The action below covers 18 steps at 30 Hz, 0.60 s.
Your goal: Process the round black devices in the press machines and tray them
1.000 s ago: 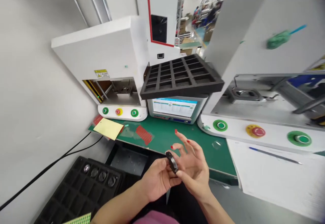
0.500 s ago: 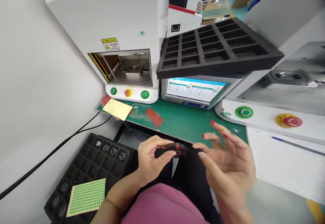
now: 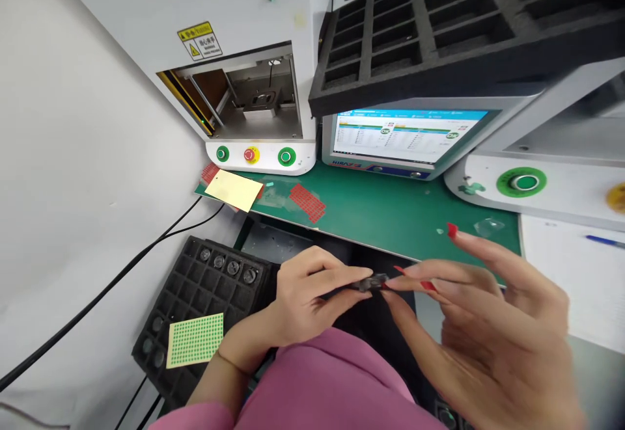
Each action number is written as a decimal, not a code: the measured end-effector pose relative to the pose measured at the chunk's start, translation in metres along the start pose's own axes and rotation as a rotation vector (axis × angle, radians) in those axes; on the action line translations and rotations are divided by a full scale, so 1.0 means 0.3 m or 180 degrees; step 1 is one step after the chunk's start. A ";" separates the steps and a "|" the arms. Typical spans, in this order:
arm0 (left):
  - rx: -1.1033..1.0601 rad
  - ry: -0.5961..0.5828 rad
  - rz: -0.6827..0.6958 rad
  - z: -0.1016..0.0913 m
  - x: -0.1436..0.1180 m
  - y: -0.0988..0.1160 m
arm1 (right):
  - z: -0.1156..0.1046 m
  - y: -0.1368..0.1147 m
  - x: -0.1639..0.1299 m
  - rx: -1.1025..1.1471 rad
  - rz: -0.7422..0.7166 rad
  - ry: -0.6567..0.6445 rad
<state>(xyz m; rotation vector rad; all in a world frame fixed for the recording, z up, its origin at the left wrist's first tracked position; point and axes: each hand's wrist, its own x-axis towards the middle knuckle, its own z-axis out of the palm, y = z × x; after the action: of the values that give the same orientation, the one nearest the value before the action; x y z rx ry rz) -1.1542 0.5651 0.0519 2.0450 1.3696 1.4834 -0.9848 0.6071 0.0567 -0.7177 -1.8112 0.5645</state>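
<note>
My left hand (image 3: 307,296) pinches a small dark round device (image 3: 372,282), like a watch case, between thumb and fingers, turned nearly edge-on. At the device's right edge the thumb and a fingertip of my right hand (image 3: 469,313) close in a pinch, with the other fingers stretched out. A speck of red shows at that pinch; I cannot tell whether it is a nail or a piece of film. Below and left lies a black foam tray (image 3: 195,280) with several round parts in its pockets. A sheet of green dot stickers (image 3: 196,340) rests on that tray.
On the green bench (image 3: 371,202) lie red stickers (image 3: 307,202) and a cream sheet (image 3: 233,188). Behind stand a white press machine (image 3: 261,159) and a lit monitor (image 3: 407,136), with an empty foam tray (image 3: 405,85) tilted above it. Paper and a blue pen (image 3: 604,241) lie at right.
The view has shifted, lower and closer. My right hand, earlier apart from the device, has come to its right edge and pinches there. The device has turned in my left hand.
</note>
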 end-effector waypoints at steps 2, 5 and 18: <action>0.0086 -0.0095 0.0076 -0.008 0.009 -0.001 | -0.005 0.005 0.002 -0.0037 0.0006 -0.0088; 0.0209 -0.0270 0.0148 -0.018 0.017 -0.004 | -0.015 0.005 0.012 -0.0099 -0.0049 -0.0272; 0.0441 -0.0554 0.0522 -0.022 0.034 -0.013 | -0.057 0.027 0.033 0.0068 -0.0141 -0.0811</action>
<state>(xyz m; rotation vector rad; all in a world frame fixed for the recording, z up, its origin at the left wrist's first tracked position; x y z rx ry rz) -1.1615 0.5733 0.0582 2.3614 1.2957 1.2655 -0.9696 0.6206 0.0634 -0.6110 -2.0480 0.6690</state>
